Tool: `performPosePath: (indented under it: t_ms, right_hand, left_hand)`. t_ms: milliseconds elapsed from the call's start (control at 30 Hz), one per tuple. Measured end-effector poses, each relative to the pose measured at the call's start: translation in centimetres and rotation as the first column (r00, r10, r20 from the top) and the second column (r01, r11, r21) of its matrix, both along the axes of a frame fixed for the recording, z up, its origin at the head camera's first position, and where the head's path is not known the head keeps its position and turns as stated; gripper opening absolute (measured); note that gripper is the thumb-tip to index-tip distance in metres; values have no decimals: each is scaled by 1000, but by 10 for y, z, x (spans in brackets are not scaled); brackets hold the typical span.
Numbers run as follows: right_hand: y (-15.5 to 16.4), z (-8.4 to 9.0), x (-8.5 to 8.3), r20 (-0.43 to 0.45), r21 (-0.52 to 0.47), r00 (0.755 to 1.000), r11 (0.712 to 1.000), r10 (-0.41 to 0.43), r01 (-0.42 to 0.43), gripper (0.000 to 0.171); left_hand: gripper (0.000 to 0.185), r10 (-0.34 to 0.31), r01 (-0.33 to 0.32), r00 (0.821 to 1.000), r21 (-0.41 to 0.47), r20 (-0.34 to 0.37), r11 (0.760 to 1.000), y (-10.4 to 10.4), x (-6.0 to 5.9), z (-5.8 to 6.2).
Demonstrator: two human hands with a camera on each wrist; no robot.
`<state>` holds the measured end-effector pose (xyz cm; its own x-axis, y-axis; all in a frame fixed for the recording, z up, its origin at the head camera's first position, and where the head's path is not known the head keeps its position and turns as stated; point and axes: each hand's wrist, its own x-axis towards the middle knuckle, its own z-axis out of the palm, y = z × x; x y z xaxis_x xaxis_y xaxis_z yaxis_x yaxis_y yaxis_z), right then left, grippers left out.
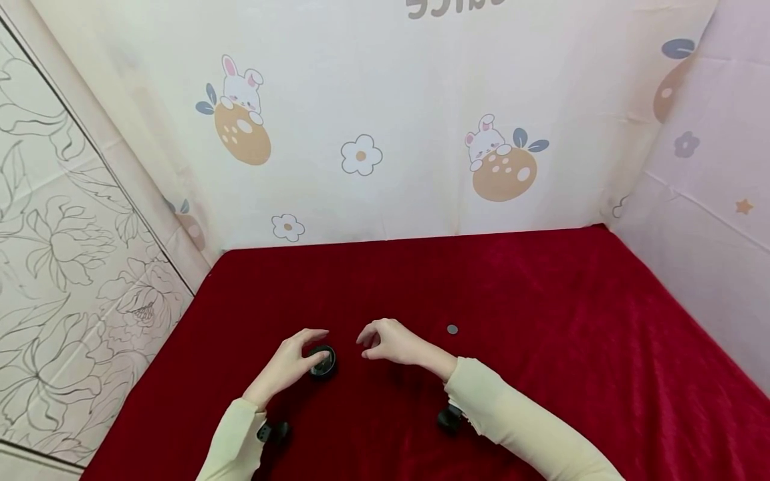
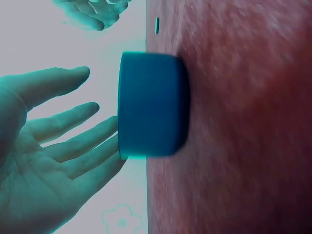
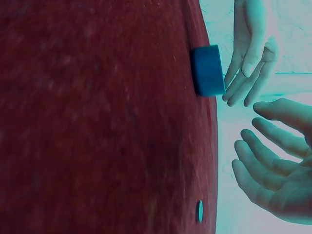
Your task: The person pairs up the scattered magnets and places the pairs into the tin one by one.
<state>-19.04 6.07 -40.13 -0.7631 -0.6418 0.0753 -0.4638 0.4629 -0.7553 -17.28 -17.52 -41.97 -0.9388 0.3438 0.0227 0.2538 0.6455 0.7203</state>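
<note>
A small round black container (image 1: 323,362) stands on the red cloth (image 1: 541,321); it shows from the side in the left wrist view (image 2: 152,105) and the right wrist view (image 3: 207,70). My left hand (image 1: 296,357) reaches over it with nearly straight fingers (image 2: 100,146), the fingertips touching its top edge. My right hand (image 1: 388,342) hovers just right of the container, fingers loosely curled, holding nothing (image 3: 275,168). A small grey disc (image 1: 452,329) lies flat on the cloth to the right of that hand (image 3: 199,211).
A cream backdrop (image 1: 373,120) printed with rabbits and flowers walls off the back and right side of the table. A floral panel (image 1: 66,267) stands at the left. A wrist camera (image 1: 450,417) hangs under each sleeve.
</note>
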Motion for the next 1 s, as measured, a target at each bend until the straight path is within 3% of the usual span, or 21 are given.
performPosePath:
  t_ms: [667,1000]
  right_hand:
    - [66,3,-5,24,-4,992,992,-124,124,23]
    - [93,2,-7,-39,27,982,982,-186,187,24]
  left_hand:
    - [39,-147,148,988,16,-51,989,45,-20,5]
    - [38,-226,229,972,36,-56,973,66,-28,4]
